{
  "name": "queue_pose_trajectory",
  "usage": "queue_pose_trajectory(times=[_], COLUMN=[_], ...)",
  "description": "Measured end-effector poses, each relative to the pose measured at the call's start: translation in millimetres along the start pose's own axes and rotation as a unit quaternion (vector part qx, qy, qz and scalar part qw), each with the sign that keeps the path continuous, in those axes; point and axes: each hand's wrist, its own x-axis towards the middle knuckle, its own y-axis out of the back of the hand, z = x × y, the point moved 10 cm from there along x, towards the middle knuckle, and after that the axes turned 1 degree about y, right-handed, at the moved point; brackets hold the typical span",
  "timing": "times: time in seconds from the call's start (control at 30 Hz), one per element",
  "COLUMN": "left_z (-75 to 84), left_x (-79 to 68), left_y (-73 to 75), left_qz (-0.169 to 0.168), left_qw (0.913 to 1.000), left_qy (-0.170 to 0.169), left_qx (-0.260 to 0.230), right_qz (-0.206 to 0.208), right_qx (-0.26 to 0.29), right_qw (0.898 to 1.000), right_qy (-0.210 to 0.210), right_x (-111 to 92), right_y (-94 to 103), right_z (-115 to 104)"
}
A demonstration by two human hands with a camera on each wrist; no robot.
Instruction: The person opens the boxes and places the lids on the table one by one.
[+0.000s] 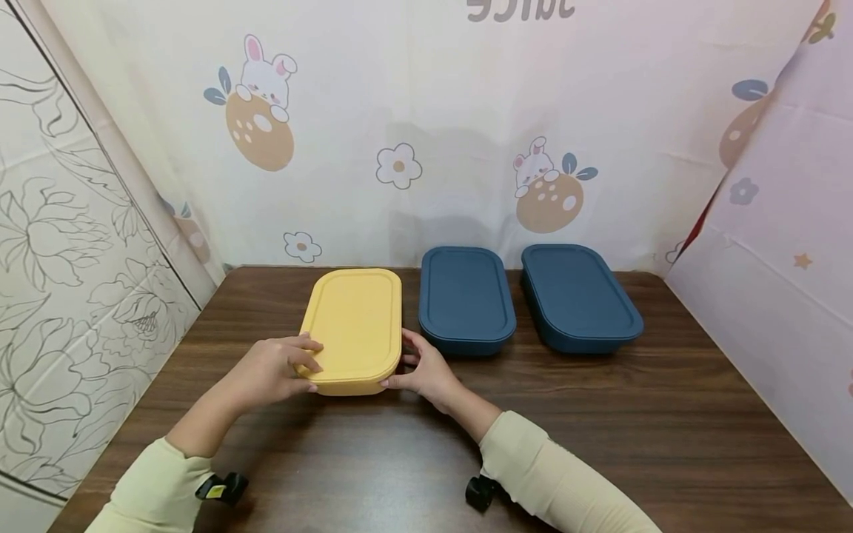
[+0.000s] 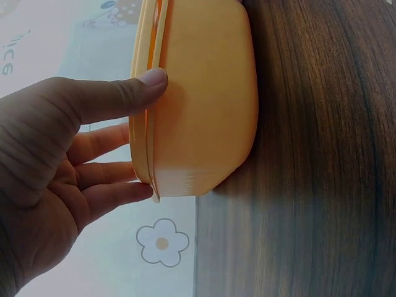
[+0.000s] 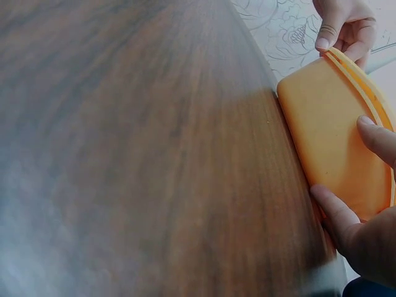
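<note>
A yellow food container point(image 1: 349, 387) with a yellow lid point(image 1: 353, 322) stands on the table's left half. At its near left corner my left hand point(image 1: 266, 374) pinches the lid's rim, fingers on top and thumb at the near side. A narrow gap shows between lid and container rim in the left wrist view, by the thumb point(image 2: 117, 99). Around the near right corner, my right hand point(image 1: 429, 374) grips the container, its thumb on the near face. The fingers of that hand lie along the right wall, partly hidden. In the right wrist view, both hands touch the container point(image 3: 334, 130).
Two dark blue lidded containers, one in the middle point(image 1: 466, 296) and one farther right point(image 1: 580, 292), stand beside the yellow one. Behind the brown wooden table point(image 1: 600, 429) hangs a printed curtain point(image 1: 453, 89). A flower-patterned panel point(image 1: 67, 244) borders the left side.
</note>
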Motion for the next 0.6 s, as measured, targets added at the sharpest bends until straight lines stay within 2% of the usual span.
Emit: queue_pose_trajectory(times=[0.33, 0.6], left_z=[-2.8, -2.5], left_x=[0.4, -0.6], left_y=[6.4, 11.3], left_qz=[0.018, 0.034], left_qw=[0.9992, 0.9976], left_qy=[0.004, -0.005], left_qx=[-0.035, -0.060], right_qz=[0.000, -0.003], right_qx=[-0.007, -0.005], right_qw=[1.000, 1.000], right_qy=[0.003, 0.004], right_x=[0, 0], right_y=[0.9, 0.5], right_z=[0, 1])
